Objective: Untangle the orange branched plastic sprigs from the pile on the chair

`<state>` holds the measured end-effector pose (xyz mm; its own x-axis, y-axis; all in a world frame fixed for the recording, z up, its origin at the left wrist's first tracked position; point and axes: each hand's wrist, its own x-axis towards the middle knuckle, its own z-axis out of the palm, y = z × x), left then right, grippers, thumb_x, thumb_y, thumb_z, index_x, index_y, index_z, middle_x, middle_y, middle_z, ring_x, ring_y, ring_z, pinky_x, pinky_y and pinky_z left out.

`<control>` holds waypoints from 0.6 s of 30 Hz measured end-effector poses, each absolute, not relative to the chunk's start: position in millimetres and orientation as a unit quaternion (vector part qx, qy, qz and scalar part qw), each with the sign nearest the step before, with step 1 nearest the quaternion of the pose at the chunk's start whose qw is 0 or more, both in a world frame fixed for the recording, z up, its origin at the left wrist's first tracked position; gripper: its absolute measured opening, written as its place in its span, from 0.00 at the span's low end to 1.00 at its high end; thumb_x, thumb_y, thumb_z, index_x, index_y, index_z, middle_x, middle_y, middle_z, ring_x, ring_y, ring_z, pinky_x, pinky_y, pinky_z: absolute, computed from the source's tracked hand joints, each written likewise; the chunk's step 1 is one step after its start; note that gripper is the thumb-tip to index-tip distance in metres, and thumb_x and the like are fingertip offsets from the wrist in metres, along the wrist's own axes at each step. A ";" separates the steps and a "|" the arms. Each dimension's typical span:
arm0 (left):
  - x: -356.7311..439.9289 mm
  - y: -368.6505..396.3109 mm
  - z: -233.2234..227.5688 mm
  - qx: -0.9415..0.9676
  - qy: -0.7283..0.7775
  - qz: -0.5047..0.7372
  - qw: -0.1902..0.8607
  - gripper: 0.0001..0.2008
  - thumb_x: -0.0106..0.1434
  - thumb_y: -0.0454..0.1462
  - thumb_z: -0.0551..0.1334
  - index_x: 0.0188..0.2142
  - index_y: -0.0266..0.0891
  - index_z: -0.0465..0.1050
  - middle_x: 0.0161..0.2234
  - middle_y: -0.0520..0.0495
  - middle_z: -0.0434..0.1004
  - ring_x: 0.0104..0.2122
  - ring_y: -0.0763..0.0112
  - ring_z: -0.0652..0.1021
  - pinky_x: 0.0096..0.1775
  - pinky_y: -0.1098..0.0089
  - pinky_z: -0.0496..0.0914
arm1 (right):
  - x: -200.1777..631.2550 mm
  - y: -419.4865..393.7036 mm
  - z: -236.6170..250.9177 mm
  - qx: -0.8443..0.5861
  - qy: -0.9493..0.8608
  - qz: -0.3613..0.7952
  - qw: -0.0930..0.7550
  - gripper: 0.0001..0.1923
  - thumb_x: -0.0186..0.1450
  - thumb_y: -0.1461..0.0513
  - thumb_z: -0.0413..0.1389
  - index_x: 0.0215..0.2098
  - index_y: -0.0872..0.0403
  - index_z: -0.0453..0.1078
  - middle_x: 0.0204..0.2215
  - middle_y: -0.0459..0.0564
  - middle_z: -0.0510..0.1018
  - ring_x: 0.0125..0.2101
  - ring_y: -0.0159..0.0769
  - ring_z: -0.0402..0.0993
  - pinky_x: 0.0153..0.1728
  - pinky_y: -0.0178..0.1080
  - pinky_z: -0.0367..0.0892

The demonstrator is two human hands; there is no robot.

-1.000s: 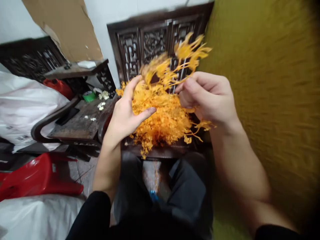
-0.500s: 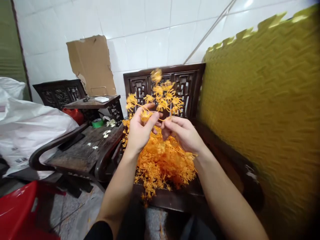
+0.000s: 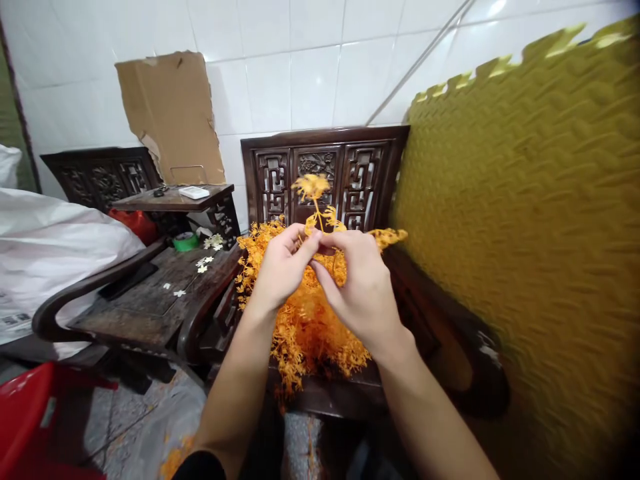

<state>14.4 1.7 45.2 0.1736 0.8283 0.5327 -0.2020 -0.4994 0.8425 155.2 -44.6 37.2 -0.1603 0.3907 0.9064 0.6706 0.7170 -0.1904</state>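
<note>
**Inspector:** Report the hands, taking the carved chair point(image 3: 325, 167) as your landmark.

**Assistant:** Both are raised in front of the chair's backrest, above the seat. The left hand point(image 3: 283, 270) and the right hand point(image 3: 357, 287) meet fingertip to fingertip. Their fingers are drawn narrow, pinched together on the stem of one orange sprig point(image 3: 314, 193), which stands upright above the knuckles, its tuft level with the middle carved panel.

**Inspector:** Why held so?

**Assistant:** My judgement: a thin stem needs a fingertip pinch from both sides, and lifting it keeps it free of the rest so it does not snag.

**Inspector:** The rest being?

**Assistant:** An orange pile point(image 3: 310, 333) of like sprigs heaped on the chair's seat, directly beneath the hands, some strands hanging over the front edge. The seat serves as a tray within easy reach.

**Inspector:** Surroundings?

**Assistant:** Right of the chair, touching its arm, a yellow foam mat point(image 3: 525, 253) stands on edge. Left of the chair is a dark wooden counter point(image 3: 150, 300) with small white flowers point(image 3: 203, 265) scattered on it and a green tape roll point(image 3: 185, 241) toward its back. Further left lies a white sack point(image 3: 55, 247); a cardboard sheet point(image 3: 173, 113) leans on the tiled wall behind; a red stool point(image 3: 30, 420) is at the floor, left and nearer.
</note>
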 end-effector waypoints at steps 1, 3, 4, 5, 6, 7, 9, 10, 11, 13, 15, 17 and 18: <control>14.7 1.6 43.1 0.634 0.253 0.597 0.423 0.18 0.66 0.52 0.70 0.35 0.39 0.76 0.32 0.49 0.80 0.32 0.72 0.79 0.34 0.72 0.74 | 154.9 -42.0 35.0 -0.367 -0.738 -0.132 0.551 0.12 0.72 0.65 0.58 0.53 0.53 0.67 0.45 0.56 0.79 0.47 0.47 0.75 0.49 0.52 0.72; 15.0 0.3 39.4 0.635 0.259 0.600 0.412 0.19 0.65 0.53 0.71 0.34 0.39 0.80 0.31 0.48 0.80 0.30 0.73 0.76 0.34 0.71 0.73 | 155.8 -37.7 31.7 -0.388 -0.708 -0.110 0.579 0.09 0.72 0.63 0.58 0.50 0.53 0.68 0.43 0.55 0.79 0.44 0.46 0.77 0.48 0.50 0.74; 14.8 -1.0 38.1 0.635 0.258 0.598 0.416 0.20 0.63 0.54 0.71 0.33 0.39 0.81 0.31 0.48 0.81 0.28 0.74 0.74 0.34 0.71 0.72 | 156.8 -36.4 30.9 -0.395 -0.696 -0.096 0.591 0.08 0.72 0.63 0.58 0.49 0.53 0.69 0.42 0.55 0.79 0.43 0.44 0.78 0.47 0.49 0.74; 14.4 -2.7 37.2 0.635 0.255 0.596 0.421 0.20 0.62 0.55 0.72 0.32 0.40 0.82 0.31 0.48 0.81 0.27 0.74 0.72 0.34 0.70 0.72 | 157.9 -35.8 30.5 -0.398 -0.691 -0.084 0.598 0.07 0.72 0.63 0.59 0.48 0.53 0.69 0.42 0.54 0.80 0.42 0.43 0.79 0.46 0.47 0.75; 13.7 -4.7 36.6 0.635 0.251 0.595 0.424 0.21 0.61 0.55 0.73 0.31 0.40 0.83 0.31 0.47 0.81 0.26 0.74 0.71 0.34 0.69 0.72 | 159.0 -35.7 30.5 -0.397 -0.691 -0.076 0.599 0.07 0.72 0.63 0.59 0.48 0.53 0.70 0.42 0.54 0.80 0.42 0.42 0.80 0.46 0.46 0.75; 12.7 -6.9 36.3 0.637 0.247 0.593 0.425 0.20 0.60 0.56 0.73 0.31 0.41 0.84 0.31 0.47 0.81 0.27 0.74 0.71 0.35 0.69 0.73 | 159.8 -36.0 30.7 -0.393 -0.694 -0.075 0.599 0.07 0.72 0.64 0.59 0.48 0.54 0.71 0.42 0.53 0.81 0.42 0.41 0.80 0.46 0.45 0.75; 10.0 -11.2 35.9 0.644 0.252 0.596 0.408 0.18 0.60 0.55 0.74 0.32 0.43 0.86 0.36 0.46 0.80 0.31 0.73 0.74 0.37 0.70 0.73 | 160.5 -36.8 30.9 -0.381 -0.703 -0.088 0.595 0.09 0.72 0.65 0.58 0.50 0.54 0.72 0.42 0.53 0.82 0.41 0.40 0.80 0.45 0.44 0.75; 8.5 -13.1 35.6 0.646 0.260 0.603 0.389 0.17 0.60 0.54 0.74 0.33 0.44 0.87 0.39 0.45 0.80 0.35 0.71 0.75 0.38 0.70 0.74 | 160.2 -37.0 30.8 -0.374 -0.705 -0.097 0.595 0.10 0.72 0.66 0.58 0.51 0.55 0.73 0.41 0.53 0.82 0.39 0.39 0.80 0.44 0.44 0.74; 7.1 -14.6 35.3 0.648 0.270 0.610 0.368 0.16 0.61 0.53 0.74 0.34 0.45 0.87 0.42 0.45 0.79 0.38 0.70 0.76 0.38 0.70 0.74 | 159.5 -36.8 30.4 -0.368 -0.704 -0.104 0.598 0.09 0.72 0.66 0.57 0.51 0.55 0.74 0.40 0.52 0.82 0.38 0.39 0.80 0.43 0.44 0.74; 4.8 -16.9 34.3 0.653 0.280 0.616 0.342 0.13 0.62 0.51 0.73 0.38 0.47 0.88 0.42 0.44 0.79 0.41 0.69 0.78 0.37 0.70 0.74 | 157.3 -35.3 29.1 -0.354 -0.708 -0.104 0.602 0.08 0.73 0.66 0.56 0.49 0.54 0.74 0.39 0.52 0.81 0.38 0.38 0.79 0.43 0.43 0.75; 3.6 -18.1 33.5 0.655 0.279 0.609 0.350 0.12 0.63 0.48 0.73 0.41 0.46 0.87 0.39 0.45 0.80 0.37 0.70 0.78 0.35 0.70 0.74 | 155.0 -32.2 27.1 -0.336 -0.714 -0.070 0.610 0.08 0.72 0.66 0.56 0.48 0.53 0.74 0.42 0.53 0.81 0.42 0.38 0.80 0.45 0.43 0.76; 3.0 -18.4 33.1 0.645 0.278 0.605 0.376 0.12 0.62 0.46 0.75 0.42 0.44 0.85 0.36 0.47 0.82 0.32 0.72 0.78 0.32 0.71 0.74 | 153.7 -28.6 24.7 -0.324 -0.713 0.002 0.621 0.10 0.71 0.67 0.56 0.50 0.53 0.74 0.45 0.53 0.80 0.42 0.38 0.81 0.47 0.44 0.78; 2.8 -18.3 33.2 0.635 0.279 0.611 0.382 0.13 0.60 0.45 0.76 0.41 0.43 0.84 0.35 0.48 0.82 0.30 0.73 0.78 0.32 0.71 0.75 | 153.6 -27.1 23.7 -0.323 -0.709 0.048 0.625 0.11 0.70 0.67 0.56 0.50 0.53 0.73 0.46 0.53 0.81 0.41 0.37 0.81 0.46 0.43 0.79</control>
<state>2.8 -18.3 33.2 0.0981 0.8210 0.5625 -0.1128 -0.5524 0.8259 153.6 -27.1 23.7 -0.0087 0.5182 0.8552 0.3977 0.7865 -0.4725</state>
